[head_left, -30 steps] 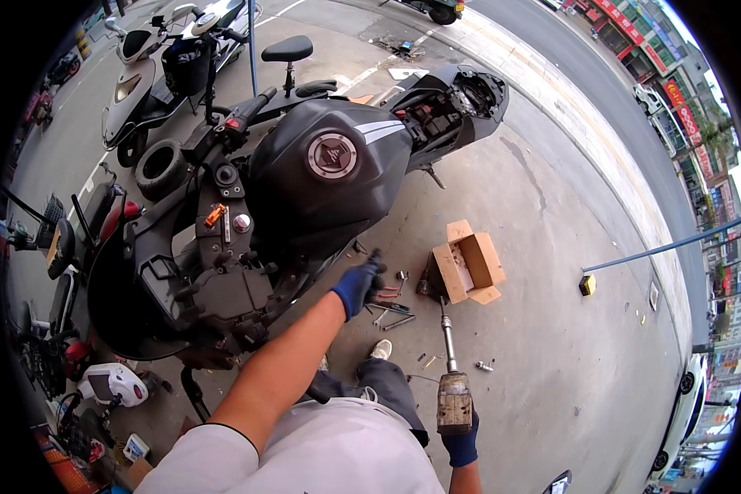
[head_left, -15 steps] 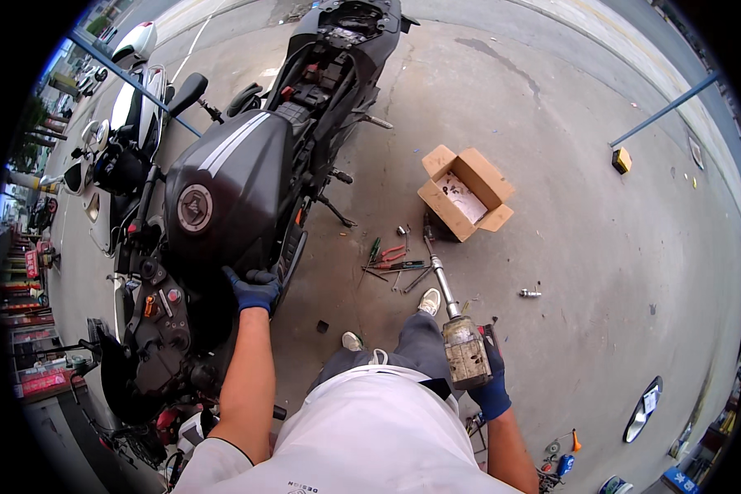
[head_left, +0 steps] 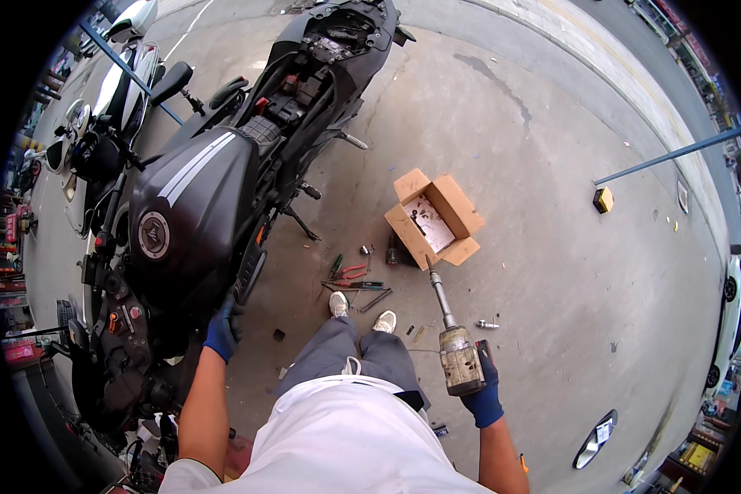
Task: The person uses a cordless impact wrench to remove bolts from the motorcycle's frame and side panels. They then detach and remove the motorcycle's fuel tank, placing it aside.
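Note:
My right hand (head_left: pixel 484 391), in a dark blue glove, is closed round the handle of a worn, dirty cordless impact wrench (head_left: pixel 459 362). A long silver extension (head_left: pixel 442 298) points from its nose toward the open cardboard box (head_left: pixel 461 207). My left hand (head_left: pixel 222 329), gloved too, has its fingers curled at the lower end of the side panel (head_left: pixel 251 267) of a dark motorcycle. The fuel tank (head_left: pixel 193 206) with white stripes is above that hand. The seat is off, and the frame parts behind the tank lie bare. Part of the left fingers is hidden against the bike.
Red-handled pliers (head_left: pixel 354 271), screwdrivers and other hand tools lie on the concrete by my shoes. A silver socket piece (head_left: pixel 487 324) lies to their right. A mirror (head_left: pixel 595 439) is at lower right, a yellow-and-black box (head_left: pixel 603 200) farther off. A white scooter (head_left: pixel 123 82) stands at far left.
I have stepped and turned, so bike and box sit farther left in view. My left hand has slid from below the tank to the panel's lower end. The wrench stays in my right hand.

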`<state>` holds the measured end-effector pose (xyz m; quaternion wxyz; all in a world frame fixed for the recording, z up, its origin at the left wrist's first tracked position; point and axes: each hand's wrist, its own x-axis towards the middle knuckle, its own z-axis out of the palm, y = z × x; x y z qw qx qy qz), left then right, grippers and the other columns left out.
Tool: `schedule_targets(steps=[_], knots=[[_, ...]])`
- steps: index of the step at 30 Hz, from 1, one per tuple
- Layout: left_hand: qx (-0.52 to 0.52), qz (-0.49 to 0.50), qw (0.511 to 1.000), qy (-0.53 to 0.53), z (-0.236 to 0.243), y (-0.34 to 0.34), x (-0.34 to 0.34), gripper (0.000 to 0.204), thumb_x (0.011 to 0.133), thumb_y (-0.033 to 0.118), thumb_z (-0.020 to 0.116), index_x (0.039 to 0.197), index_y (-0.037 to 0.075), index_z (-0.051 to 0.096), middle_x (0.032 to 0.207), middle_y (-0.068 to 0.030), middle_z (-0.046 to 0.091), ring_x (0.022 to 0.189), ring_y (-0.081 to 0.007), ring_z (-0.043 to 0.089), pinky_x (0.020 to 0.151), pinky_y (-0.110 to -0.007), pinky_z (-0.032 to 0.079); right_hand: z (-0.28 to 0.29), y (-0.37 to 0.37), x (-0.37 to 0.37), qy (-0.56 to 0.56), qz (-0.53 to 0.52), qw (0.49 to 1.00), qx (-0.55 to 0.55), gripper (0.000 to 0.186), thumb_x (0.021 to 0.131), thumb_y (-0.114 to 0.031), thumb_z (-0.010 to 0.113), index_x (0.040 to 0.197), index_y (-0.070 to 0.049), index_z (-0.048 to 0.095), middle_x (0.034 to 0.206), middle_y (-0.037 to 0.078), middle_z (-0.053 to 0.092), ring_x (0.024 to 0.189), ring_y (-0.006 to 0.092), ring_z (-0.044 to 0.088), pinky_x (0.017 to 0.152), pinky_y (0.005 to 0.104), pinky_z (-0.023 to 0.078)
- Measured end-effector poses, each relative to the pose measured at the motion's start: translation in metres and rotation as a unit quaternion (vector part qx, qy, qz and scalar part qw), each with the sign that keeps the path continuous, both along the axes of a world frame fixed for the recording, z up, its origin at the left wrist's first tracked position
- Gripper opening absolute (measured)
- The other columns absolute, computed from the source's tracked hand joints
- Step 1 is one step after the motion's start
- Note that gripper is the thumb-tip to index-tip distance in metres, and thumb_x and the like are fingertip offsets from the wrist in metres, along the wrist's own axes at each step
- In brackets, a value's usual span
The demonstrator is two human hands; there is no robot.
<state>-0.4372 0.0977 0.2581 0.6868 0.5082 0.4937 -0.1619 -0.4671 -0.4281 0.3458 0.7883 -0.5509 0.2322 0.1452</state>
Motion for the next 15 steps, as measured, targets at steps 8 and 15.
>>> schedule_targets(steps=[8, 15], knots=[[-0.212, -0.098, 0.968, -0.086, -0.043, -0.065, 0.048, 0.022, 0.093, 0.009, 0.053, 0.113, 0.001, 0.057, 0.096, -0.0101, 0.065, 0.088, -0.0226, 0.066, 0.072, -0.032, 0.054, 0.028, 0.025, 0.035, -0.088, 0.156, 0.934, -0.309, 0.027, 0.087, 0.0, 0.057, 0.114, -0.001, 0.055, 0.1, 0.006, 0.065, 0.087, 0.0145, 0.065, 0.075, 0.0288, 0.055], [-0.122, -0.121, 0.98, -0.095, -0.036, -0.07, 0.092, 0.019, 0.092, 0.016, 0.058, 0.106, 0.004, 0.059, 0.086, -0.0051, 0.064, 0.071, -0.0141, 0.061, 0.064, -0.03, 0.054, 0.05, 0.022, 0.073, -0.158, 0.29, 0.84, -0.43, 0.035, 0.086, -0.002, 0.059, 0.12, -0.001, 0.053, 0.103, 0.006, 0.064, 0.087, 0.0131, 0.064, 0.074, 0.0271, 0.054]])
